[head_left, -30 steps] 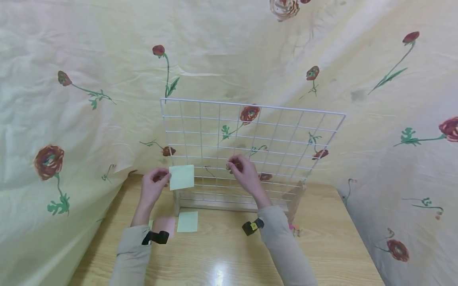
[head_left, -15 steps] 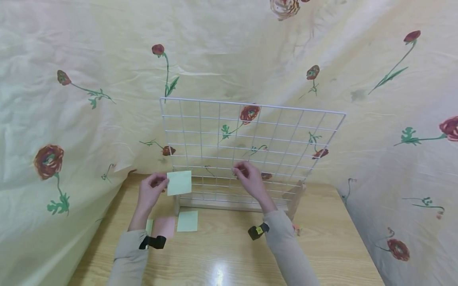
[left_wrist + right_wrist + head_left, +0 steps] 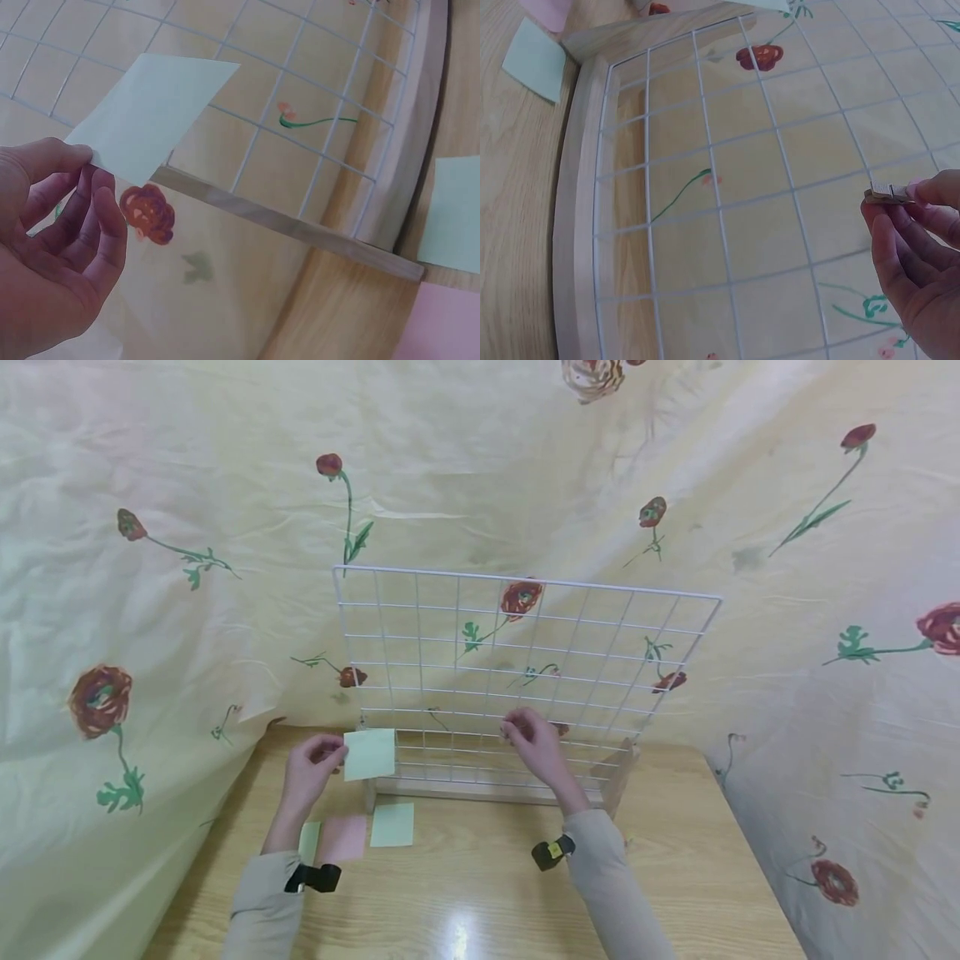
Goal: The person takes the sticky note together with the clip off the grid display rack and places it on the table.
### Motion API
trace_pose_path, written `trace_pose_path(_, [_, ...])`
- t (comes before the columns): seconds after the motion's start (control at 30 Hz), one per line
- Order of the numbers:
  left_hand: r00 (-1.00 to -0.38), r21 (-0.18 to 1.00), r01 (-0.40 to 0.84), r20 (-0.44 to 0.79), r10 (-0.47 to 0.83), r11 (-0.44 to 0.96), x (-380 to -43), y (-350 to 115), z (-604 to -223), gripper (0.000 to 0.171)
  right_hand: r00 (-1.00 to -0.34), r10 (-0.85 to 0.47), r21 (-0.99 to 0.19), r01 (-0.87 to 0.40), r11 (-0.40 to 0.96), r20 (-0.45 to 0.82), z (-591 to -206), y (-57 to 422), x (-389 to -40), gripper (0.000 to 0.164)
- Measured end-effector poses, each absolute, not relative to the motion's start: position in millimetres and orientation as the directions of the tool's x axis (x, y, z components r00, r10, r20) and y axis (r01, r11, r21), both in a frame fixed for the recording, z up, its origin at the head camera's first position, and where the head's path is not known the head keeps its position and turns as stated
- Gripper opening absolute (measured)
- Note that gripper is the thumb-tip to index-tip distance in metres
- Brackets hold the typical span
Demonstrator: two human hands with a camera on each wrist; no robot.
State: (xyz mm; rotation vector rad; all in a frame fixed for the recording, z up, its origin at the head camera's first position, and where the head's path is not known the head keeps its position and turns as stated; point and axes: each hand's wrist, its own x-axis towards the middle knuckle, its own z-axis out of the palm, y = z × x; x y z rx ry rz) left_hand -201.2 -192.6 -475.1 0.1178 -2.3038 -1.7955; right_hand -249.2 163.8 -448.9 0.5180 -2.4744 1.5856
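Between thumb and fingers, my left hand (image 3: 309,768) pinches the edge of a pale green paper square (image 3: 370,754), held up at the lower left corner of a white wire grid panel (image 3: 525,581). In the left wrist view the paper (image 3: 161,109) tilts in front of the wires. My right hand (image 3: 536,745) is in front of the grid's lower middle. The right wrist view shows its thumb and fingertips pinching a small wooden clothespin (image 3: 889,193), apart from the paper.
The grid stands in a wooden base (image 3: 465,791) on a wood-grain table (image 3: 480,893). Near its left foot lie a pink paper square (image 3: 343,837), a second pale green square (image 3: 392,825) and a partly covered green one (image 3: 309,842). Flowered cloth (image 3: 465,460) hangs behind.
My left hand has lowered the paper square and drawn it slightly left. My right hand, with the clothespin, has moved right and down across the grid.
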Motion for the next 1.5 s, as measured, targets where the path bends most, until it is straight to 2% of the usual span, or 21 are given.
trace_pose_path(0.27, [-0.975,0.967,0.046,0.099,-0.201,0.249,-195.2,-194.9,-479.7,0.021,-0.938,-0.18,-0.827,-0.346,0.443,0.296,-460.5,181.6,-246.4,0.016])
trace_pose_path(0.5, [-0.977,0.97,0.026,0.077,-0.201,0.243,-190.9,-199.0,-485.8,0.022,-0.937,-0.2,-0.83,-0.348,0.437,0.287,-467.8,195.3,-241.5,0.016])
trace_pose_path(0.8, [-0.976,0.961,0.032,0.09,-0.201,0.274,-182.4,-208.2,-497.6,0.019,-0.956,-0.15,-0.811,-0.292,0.507,0.251,-484.3,211.5,-231.7,0.018])
trace_pose_path(1.2, [-0.978,0.945,-0.056,0.013,-0.208,0.321,-173.4,-215.5,-509.8,0.021,-0.967,-0.131,-0.854,-0.255,0.453,0.219,-501.6,232.4,-222.9,0.019])
trace_pose_path(1.5, [-0.976,0.945,-0.081,-0.011,-0.216,0.318,-161.3,-225.4,-518.4,0.022,-0.968,-0.146,-0.814,-0.25,0.525,0.203,-512.4,247.4,-216.5,0.017])
